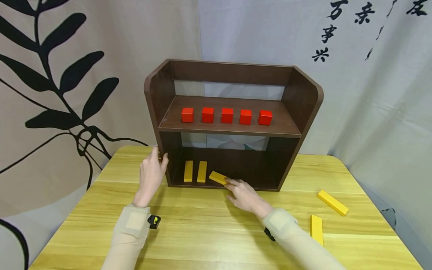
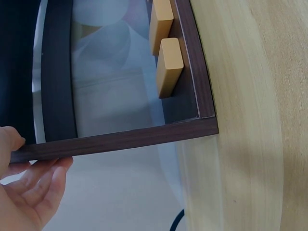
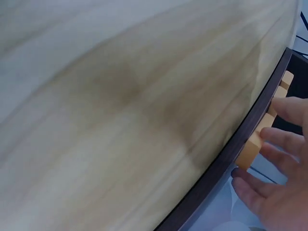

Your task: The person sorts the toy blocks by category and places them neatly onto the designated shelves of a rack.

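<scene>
A dark brown two-tier shelf (image 1: 229,129) stands upright on the table. My left hand (image 1: 152,174) grips its left side panel, the thumb on one face and the fingers on the other in the left wrist view. Two yellow blocks (image 1: 188,171) stand upright on the lower tier. To their right a third yellow block (image 1: 217,177) lies slanted. The fingers of my right hand (image 1: 244,195) touch its right end, and the thumb is apart from it. In the right wrist view the fingertips rest against that block (image 3: 250,149).
Several red cubes (image 1: 227,115) stand in a row on the upper tier. Two more yellow blocks, one angled (image 1: 332,202) and one near my right forearm (image 1: 316,229), lie on the wooden table (image 1: 202,236) at right. Patterned curtains (image 1: 378,97) hang behind.
</scene>
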`<state>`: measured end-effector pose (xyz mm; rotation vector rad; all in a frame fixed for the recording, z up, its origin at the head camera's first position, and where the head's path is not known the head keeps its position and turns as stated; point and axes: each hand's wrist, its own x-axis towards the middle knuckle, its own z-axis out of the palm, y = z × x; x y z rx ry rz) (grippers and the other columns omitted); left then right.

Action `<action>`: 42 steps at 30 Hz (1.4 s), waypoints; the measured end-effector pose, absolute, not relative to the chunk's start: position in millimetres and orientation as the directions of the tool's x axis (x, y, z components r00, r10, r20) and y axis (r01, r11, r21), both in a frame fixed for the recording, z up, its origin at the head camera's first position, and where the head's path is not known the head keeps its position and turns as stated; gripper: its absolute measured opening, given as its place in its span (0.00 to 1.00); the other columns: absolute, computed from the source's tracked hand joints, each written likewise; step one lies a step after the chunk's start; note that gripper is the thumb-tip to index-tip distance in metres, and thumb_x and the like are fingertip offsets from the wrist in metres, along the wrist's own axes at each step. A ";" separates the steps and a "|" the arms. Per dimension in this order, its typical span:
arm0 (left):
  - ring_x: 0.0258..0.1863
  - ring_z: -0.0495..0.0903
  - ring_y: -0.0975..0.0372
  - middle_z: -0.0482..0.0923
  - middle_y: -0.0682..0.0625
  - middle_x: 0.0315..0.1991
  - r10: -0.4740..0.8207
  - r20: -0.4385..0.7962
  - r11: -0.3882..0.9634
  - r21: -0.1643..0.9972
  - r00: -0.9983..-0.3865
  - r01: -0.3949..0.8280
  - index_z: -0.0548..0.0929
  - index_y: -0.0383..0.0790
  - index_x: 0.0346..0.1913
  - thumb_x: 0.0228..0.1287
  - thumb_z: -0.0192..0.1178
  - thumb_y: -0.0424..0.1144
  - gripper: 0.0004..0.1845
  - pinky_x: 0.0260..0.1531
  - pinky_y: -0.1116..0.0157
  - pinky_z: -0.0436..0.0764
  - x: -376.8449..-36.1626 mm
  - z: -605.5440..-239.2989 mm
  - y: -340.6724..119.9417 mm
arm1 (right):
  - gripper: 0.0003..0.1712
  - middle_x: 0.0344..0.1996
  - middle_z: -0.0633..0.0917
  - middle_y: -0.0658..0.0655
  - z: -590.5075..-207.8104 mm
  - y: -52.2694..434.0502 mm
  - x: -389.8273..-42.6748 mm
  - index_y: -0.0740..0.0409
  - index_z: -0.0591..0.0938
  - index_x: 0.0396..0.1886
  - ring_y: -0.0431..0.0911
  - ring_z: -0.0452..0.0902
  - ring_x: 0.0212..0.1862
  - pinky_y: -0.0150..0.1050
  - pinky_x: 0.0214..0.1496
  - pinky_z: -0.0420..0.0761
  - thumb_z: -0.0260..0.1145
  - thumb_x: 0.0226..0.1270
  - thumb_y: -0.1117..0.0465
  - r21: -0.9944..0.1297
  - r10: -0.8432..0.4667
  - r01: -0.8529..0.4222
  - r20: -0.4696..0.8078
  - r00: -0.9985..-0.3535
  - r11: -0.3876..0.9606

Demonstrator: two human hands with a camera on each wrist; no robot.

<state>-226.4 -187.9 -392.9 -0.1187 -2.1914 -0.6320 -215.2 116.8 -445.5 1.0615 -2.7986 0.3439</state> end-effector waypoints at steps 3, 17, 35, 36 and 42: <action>0.15 0.76 0.43 0.73 0.37 0.19 -0.128 0.749 0.869 0.401 -0.650 0.291 0.70 0.30 0.35 0.63 0.60 0.34 0.11 0.11 0.53 0.71 -226.0 -393.0 -188.0 | 0.24 0.64 0.74 0.61 -446.4 112.2 -216.2 0.63 0.78 0.56 0.56 0.74 0.61 0.55 0.65 0.69 0.64 0.65 0.55 -0.180 -0.614 -0.639 0.179 -0.769 0.748; 0.14 0.75 0.45 0.73 0.38 0.18 -0.122 0.748 0.868 0.400 -0.652 0.296 0.71 0.29 0.36 0.63 0.59 0.33 0.10 0.10 0.55 0.69 -226.2 -392.3 -187.6 | 0.29 0.67 0.70 0.61 -443.8 103.6 -212.5 0.64 0.72 0.63 0.55 0.70 0.66 0.46 0.65 0.72 0.61 0.68 0.53 -0.188 -0.665 -0.677 0.133 -0.735 0.711; 0.15 0.76 0.45 0.74 0.37 0.19 -0.125 0.736 0.871 0.403 -0.666 0.282 0.71 0.30 0.36 0.64 0.58 0.34 0.09 0.11 0.54 0.71 -226.4 -392.1 -187.6 | 0.35 0.71 0.63 0.61 -446.6 96.4 -215.7 0.59 0.65 0.69 0.59 0.60 0.72 0.51 0.71 0.64 0.62 0.67 0.50 -0.107 -0.665 -0.671 0.094 -0.741 0.733; 0.15 0.76 0.45 0.74 0.37 0.19 -0.126 0.735 0.871 0.404 -0.666 0.281 0.71 0.30 0.36 0.64 0.58 0.34 0.10 0.11 0.55 0.71 -226.6 -392.2 -187.6 | 0.36 0.72 0.63 0.60 -447.0 95.7 -216.6 0.59 0.64 0.70 0.59 0.59 0.72 0.51 0.71 0.63 0.62 0.67 0.50 -0.116 -0.659 -0.665 0.087 -0.747 0.738; 0.14 0.76 0.45 0.74 0.38 0.18 -0.126 0.736 0.871 0.404 -0.666 0.281 0.71 0.30 0.36 0.64 0.59 0.34 0.10 0.10 0.56 0.70 -226.3 -392.0 -187.5 | 0.36 0.73 0.60 0.60 -448.4 92.9 -222.3 0.60 0.63 0.71 0.56 0.57 0.73 0.49 0.73 0.60 0.61 0.67 0.50 -0.156 -0.649 -0.648 0.054 -0.759 0.746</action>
